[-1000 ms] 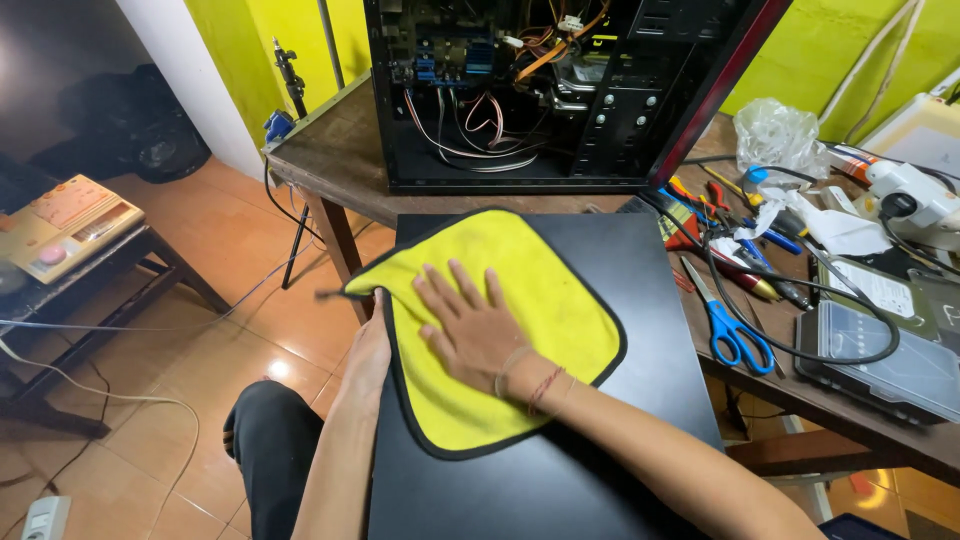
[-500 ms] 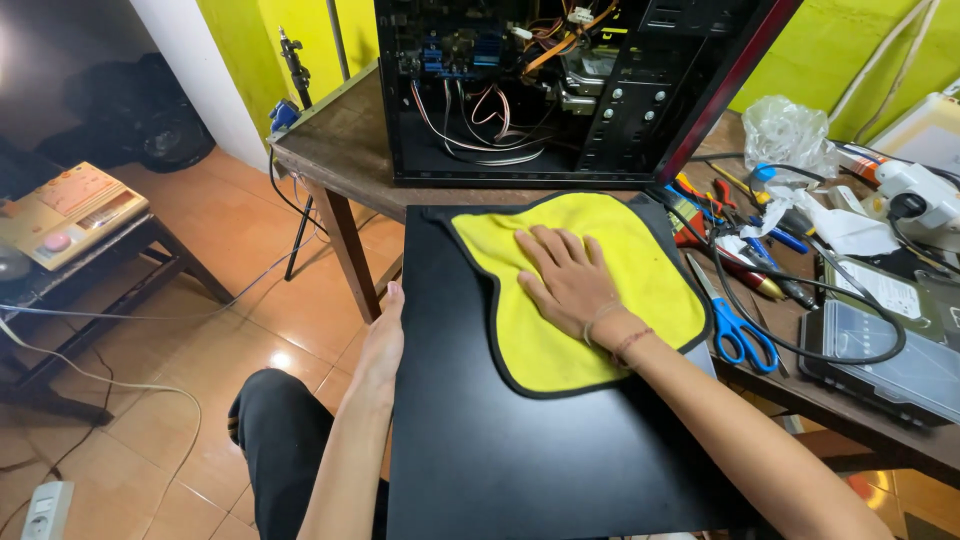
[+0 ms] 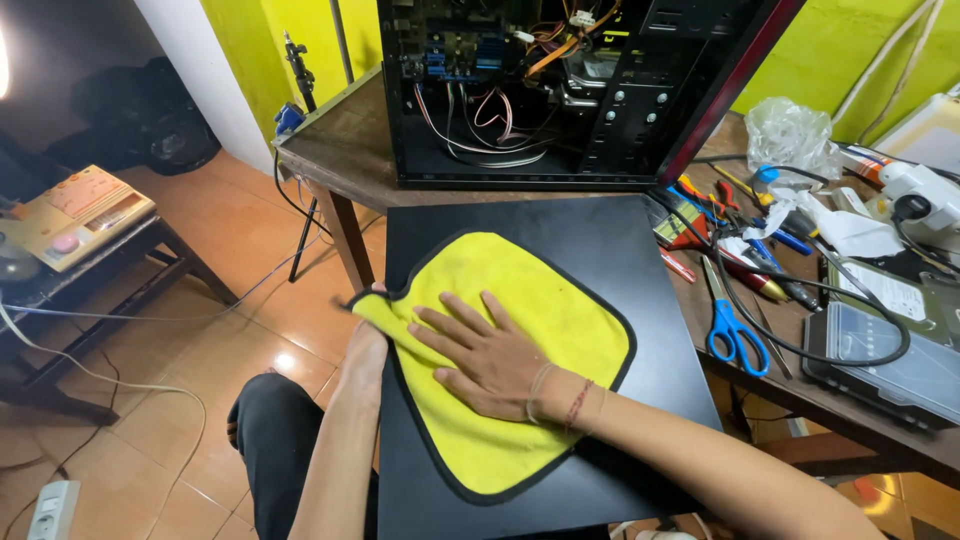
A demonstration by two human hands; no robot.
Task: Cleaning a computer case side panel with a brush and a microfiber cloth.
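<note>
R hand (image 3: 487,358): flat, fingers spread wide, palm down on yellow cloth (image 3: 505,365); grips nothing.
L hand (image 3: 366,338): at left edge of black panel (image 3: 560,250), touching cloth corner that hangs over the edge; fingers hidden under edge, can't tell how closed.
Cloth: yellow w/ black trim, spread across panel's mid-left.
Panel: flat black sheet, lying over lap, far edge just by wooden table (image 3: 345,150).
PC case (image 3: 560,90): open side facing cam, cables & board visible, stands on table behind panel.
R side of table: blue-handled scissors (image 3: 732,325), black cable (image 3: 800,300), clear plastic bag (image 3: 790,135), mixed tools.
Floor: orange tiles (image 3: 240,250); low side table (image 3: 90,260) far left.
</note>
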